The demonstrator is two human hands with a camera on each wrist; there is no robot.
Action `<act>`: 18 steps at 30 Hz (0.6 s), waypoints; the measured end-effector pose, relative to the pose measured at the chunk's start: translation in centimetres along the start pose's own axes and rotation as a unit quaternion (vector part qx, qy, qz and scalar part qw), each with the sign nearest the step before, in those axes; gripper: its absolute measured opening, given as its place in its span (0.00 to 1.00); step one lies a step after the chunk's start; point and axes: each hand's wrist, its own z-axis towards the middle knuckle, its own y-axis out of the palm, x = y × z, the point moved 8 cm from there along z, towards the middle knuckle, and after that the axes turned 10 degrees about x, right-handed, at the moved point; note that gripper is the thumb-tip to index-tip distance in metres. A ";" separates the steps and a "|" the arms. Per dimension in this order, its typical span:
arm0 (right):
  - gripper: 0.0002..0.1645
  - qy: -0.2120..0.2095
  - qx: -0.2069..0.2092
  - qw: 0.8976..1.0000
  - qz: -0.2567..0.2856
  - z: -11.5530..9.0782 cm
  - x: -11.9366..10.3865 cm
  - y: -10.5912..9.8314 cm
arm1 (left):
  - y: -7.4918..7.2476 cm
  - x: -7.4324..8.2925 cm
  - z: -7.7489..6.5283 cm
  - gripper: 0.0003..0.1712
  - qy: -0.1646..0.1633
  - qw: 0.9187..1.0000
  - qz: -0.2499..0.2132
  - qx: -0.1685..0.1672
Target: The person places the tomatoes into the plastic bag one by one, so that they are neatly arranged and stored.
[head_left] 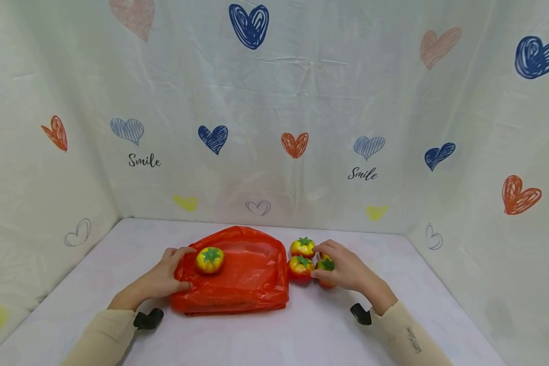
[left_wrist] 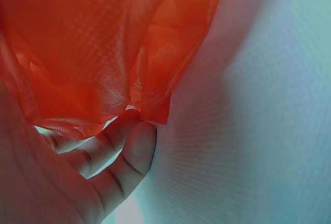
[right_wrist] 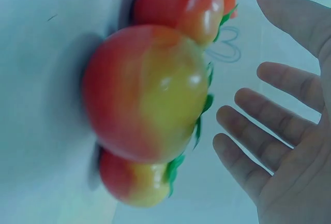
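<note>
A red plastic bag lies spread on the table, with one yellow-and-red tomato resting on its left part. My left hand grips the bag's left edge; close up, the thumb is right at the red hem while other fingers pass behind it. Right of the bag, several tomatoes with green leafy tops stand in a cluster, among them a front tomato and a back tomato. My right hand reaches over the cluster's right side, partly hiding it, its fingers spread beside a large tomato.
The white table has a back edge close to a white curtain printed with hearts, which also encloses both sides. Black straps or mounts sit at both wrists below the beige sleeves.
</note>
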 end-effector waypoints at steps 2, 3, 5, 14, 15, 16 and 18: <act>0.31 -0.010 0.007 1.000 -0.001 -0.3 0.2 -0.1 | 0.0 0.0 0.0 0.46 0.002 1.000 0.001 0.001; 0.31 -0.013 0.009 1.000 -0.003 -0.4 0.4 -0.1 | -0.1 0.0 0.0 0.46 0.003 1.000 0.002 0.001; 0.29 -0.014 0.012 1.000 -0.008 -0.7 0.8 -0.2 | -0.1 0.1 0.0 0.46 0.005 1.000 0.003 0.001; 0.35 0.015 0.019 1.000 -0.016 -2.1 2.3 -0.3 | -0.1 0.2 -0.1 0.45 0.004 1.000 0.004 0.002; 0.35 0.016 0.021 0.999 -0.018 -2.2 2.4 -0.3 | -0.1 0.2 0.0 0.45 0.003 1.000 0.005 0.002; 0.35 0.016 0.023 0.999 -0.021 -2.4 2.6 -0.3 | -0.1 0.1 0.0 0.46 0.002 1.000 0.006 0.001; 0.35 0.013 0.027 0.999 -0.026 -2.6 2.9 -0.2 | -0.1 0.1 0.0 0.46 0.001 1.000 0.007 0.001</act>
